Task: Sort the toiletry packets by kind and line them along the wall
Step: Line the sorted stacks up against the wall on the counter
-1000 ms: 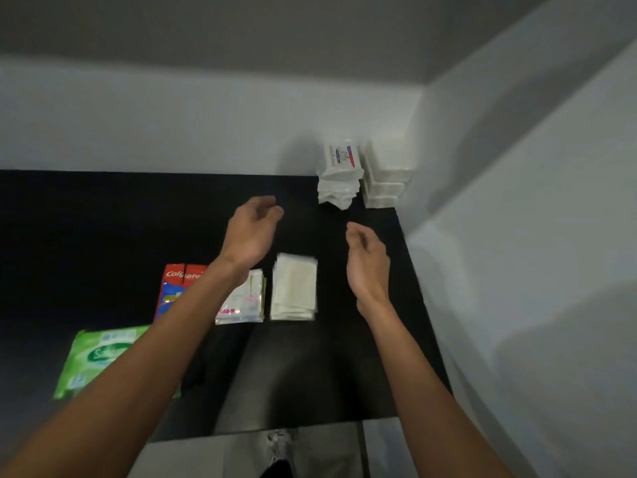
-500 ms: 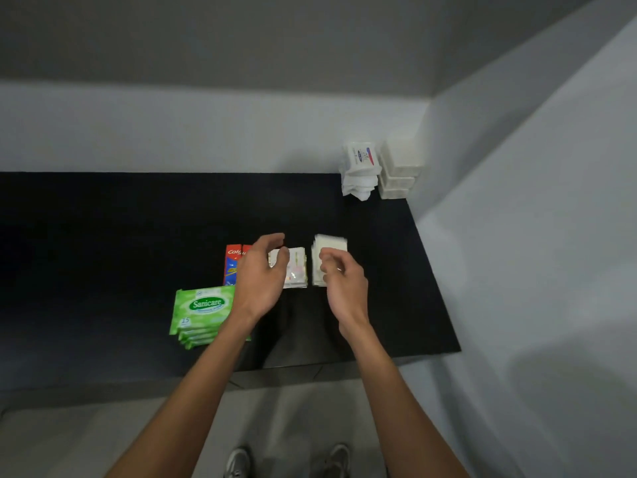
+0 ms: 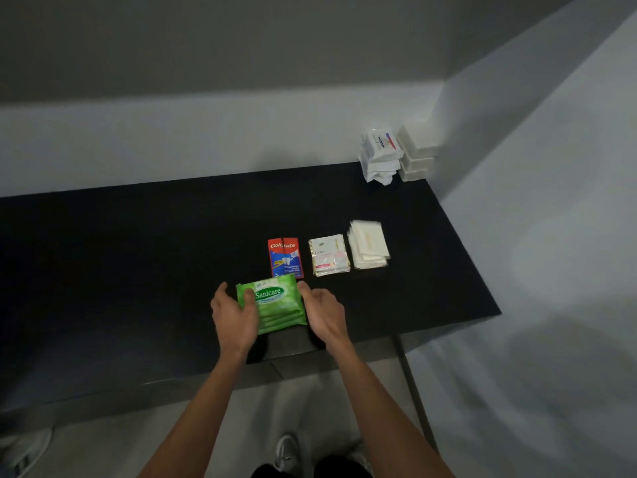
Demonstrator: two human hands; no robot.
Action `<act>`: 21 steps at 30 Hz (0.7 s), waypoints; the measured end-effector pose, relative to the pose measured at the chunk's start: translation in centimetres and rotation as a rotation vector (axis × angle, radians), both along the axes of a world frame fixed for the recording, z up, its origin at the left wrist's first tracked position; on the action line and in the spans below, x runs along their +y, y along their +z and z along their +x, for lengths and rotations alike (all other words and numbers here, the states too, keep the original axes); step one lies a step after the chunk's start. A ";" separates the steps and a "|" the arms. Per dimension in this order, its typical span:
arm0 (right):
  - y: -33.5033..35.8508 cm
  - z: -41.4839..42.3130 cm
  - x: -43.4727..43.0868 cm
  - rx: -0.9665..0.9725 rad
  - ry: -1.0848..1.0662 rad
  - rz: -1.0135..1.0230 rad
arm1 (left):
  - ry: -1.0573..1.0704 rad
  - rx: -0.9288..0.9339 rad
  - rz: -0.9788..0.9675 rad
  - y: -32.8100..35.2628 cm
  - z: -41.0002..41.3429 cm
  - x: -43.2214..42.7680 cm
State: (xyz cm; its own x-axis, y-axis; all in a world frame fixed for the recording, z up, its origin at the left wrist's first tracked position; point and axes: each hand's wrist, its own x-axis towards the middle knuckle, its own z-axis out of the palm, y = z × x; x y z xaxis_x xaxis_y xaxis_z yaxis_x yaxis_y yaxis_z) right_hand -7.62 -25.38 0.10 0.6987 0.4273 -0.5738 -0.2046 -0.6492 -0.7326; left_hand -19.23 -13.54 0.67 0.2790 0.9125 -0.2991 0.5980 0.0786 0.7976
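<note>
"Sanicare" on green wipes pack [image 3: 275, 303] | "Colgate" on red sachets [image 3: 285, 258] | "Dove", faint, on white-gold sachets [image 3: 329, 255]

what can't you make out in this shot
Head view only:
Number of wipes: left hand and right hand cover the stack's sides.
Print on pale packets: blurred.
Grip of right hand: fingers tucked beneath it.
The corner boxes: too small to identify.
</note>
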 end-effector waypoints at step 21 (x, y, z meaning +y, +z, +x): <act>-4.4 -2.0 2.8 -0.005 -0.047 0.064 | -0.175 -0.146 -0.254 0.1 0.6 -0.1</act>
State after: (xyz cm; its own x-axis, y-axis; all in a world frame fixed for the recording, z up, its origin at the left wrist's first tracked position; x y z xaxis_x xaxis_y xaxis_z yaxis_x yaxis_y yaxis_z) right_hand -9.60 -22.55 -4.35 0.7215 0.4295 -0.5432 -0.2304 -0.5909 -0.7732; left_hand -18.62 -13.64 0.77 0.4812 0.7489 -0.4557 0.5007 0.1919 0.8441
